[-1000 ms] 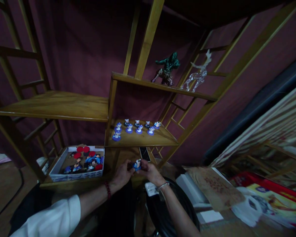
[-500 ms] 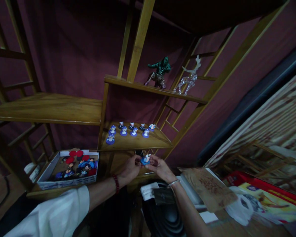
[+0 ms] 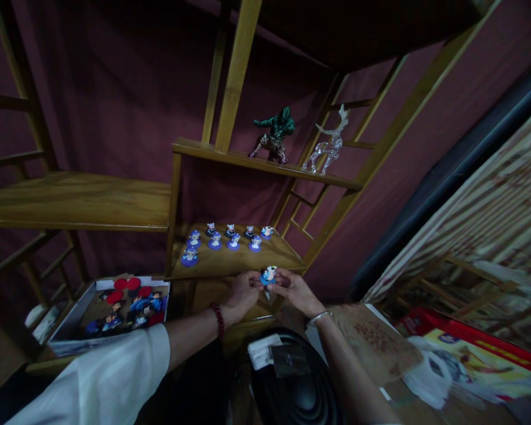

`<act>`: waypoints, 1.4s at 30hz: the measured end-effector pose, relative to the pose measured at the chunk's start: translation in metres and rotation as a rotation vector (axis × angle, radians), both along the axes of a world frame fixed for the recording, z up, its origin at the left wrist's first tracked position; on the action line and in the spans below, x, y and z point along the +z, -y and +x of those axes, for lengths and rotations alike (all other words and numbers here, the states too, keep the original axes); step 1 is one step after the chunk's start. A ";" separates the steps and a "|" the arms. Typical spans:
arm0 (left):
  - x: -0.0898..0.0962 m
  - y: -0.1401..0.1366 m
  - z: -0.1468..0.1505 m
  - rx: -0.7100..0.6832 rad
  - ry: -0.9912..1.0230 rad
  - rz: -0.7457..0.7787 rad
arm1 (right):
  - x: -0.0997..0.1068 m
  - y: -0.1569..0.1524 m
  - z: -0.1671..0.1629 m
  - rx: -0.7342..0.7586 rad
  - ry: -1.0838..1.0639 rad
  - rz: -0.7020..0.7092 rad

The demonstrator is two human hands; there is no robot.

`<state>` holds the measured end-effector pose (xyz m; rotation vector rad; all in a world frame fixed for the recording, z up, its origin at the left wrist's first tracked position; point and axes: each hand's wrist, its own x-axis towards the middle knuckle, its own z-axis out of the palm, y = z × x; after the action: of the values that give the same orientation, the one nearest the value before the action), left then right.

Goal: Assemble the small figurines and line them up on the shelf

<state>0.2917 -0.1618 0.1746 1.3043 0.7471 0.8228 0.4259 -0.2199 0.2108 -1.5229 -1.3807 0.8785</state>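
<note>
Between both hands, at the front edge of the lower shelf (image 3: 278,258), is a small figurine (image 3: 269,275) on a blue base. My left hand (image 3: 244,293) pinches its left side, and my right hand (image 3: 295,290) grips it from the right. Behind them on that shelf stand several small figurines: a front group on purple bases, including a purple-and-white figurine (image 3: 215,241), and a back row with dark ones such as a black-based figurine (image 3: 230,230). A white-and-blue figurine (image 3: 266,232) ends the back row at the right.
An open box (image 3: 66,336) holding several more figurines and red discs sits at lower left. Above stand a green hooded statue (image 3: 277,134) and a clear deer ornament (image 3: 327,147). Below my hands is a black ridged object (image 3: 305,386); a plastic bag (image 3: 429,375) lies at right.
Both hands have raised the figurine slightly and carried it a little to the right, closer to the shelf edge. The view has shifted slightly, so the shelves appear further left.
</note>
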 end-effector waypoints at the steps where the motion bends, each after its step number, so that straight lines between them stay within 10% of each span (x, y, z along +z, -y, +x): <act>1: 0.002 0.000 0.002 -0.012 0.016 -0.011 | 0.001 -0.001 0.003 -0.002 0.007 -0.002; 11: 0.025 -0.007 0.022 -0.047 -0.038 0.071 | 0.009 -0.018 0.032 -0.041 0.082 0.109; 20: 0.030 -0.021 0.043 -0.008 -0.221 0.505 | 0.012 -0.045 0.053 -0.144 0.144 0.139; 42: 0.022 -0.039 0.070 -0.111 -0.488 0.956 | -0.017 -0.099 0.100 -0.286 0.278 0.122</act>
<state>0.3614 -0.1223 0.1961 2.4417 0.6544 0.8013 0.5256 -0.1204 0.1936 -1.7403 -1.3374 0.4102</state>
